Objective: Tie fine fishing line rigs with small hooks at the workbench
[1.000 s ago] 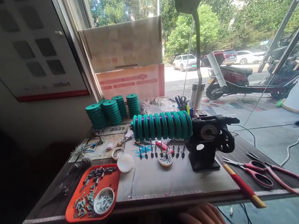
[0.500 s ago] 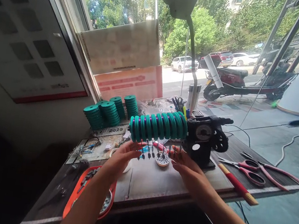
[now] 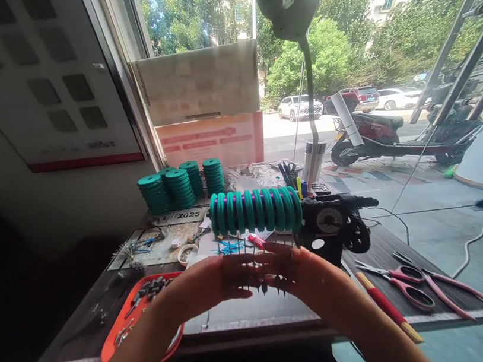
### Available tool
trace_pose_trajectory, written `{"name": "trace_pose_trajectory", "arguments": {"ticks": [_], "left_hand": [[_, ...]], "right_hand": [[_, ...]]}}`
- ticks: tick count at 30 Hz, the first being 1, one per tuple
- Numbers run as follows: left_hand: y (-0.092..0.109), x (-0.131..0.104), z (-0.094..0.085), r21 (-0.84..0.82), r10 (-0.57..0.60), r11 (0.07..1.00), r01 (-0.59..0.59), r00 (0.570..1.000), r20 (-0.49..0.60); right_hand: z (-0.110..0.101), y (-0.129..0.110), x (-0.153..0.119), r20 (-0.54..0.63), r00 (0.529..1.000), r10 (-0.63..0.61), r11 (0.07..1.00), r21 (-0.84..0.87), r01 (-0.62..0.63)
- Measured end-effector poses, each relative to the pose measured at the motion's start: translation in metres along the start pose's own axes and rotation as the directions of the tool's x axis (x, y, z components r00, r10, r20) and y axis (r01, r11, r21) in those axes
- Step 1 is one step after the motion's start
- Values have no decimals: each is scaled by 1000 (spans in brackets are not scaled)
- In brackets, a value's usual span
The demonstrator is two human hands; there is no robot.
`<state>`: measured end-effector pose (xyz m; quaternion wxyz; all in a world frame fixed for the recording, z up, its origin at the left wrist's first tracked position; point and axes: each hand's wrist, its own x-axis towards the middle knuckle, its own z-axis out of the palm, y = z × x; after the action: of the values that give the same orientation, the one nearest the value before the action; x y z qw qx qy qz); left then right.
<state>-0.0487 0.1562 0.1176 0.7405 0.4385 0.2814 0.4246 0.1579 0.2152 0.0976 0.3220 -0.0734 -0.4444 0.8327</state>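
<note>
A row of teal ring-shaped spools with purple between them sits on the shaft of a black hand-cranked device. Thin lines hang from the row, with small dark pieces at their lower ends. Just below the spools, my left hand reaches in from the left with fingers stretched out among the lines. My right hand comes from the other side, its fingers also extended and overlapping the left ones. Both hands touch the hanging lines; neither is seen closed on anything.
An orange tray of small metal parts stands at front left. Stacks of teal spools are behind, left. Pink-handled scissors, pliers and a red-wrapped stick lie right. A lamp hangs above.
Both hands have moved inward beneath the spools until their fingers overlap among the hanging lines. They now cover the bowl of white beads seen between them before.
</note>
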Motion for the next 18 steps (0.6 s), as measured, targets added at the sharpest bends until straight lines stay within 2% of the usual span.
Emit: {"name": "trace_pose_trajectory", "arguments": {"ticks": [5, 8, 18], "left_hand": [[8, -17, 22, -96, -47, 994, 43, 998, -32], [9, -21, 29, -139, -49, 989, 41, 997, -54], [-4, -20, 25, -180, 3, 984, -11, 999, -44]], "right_hand": [[8, -13, -10, 129, 987, 96, 988, 110, -110], [11, -16, -15, 152, 982, 108, 978, 162, -133], [12, -17, -20, 128, 984, 122, 952, 267, -153]]}}
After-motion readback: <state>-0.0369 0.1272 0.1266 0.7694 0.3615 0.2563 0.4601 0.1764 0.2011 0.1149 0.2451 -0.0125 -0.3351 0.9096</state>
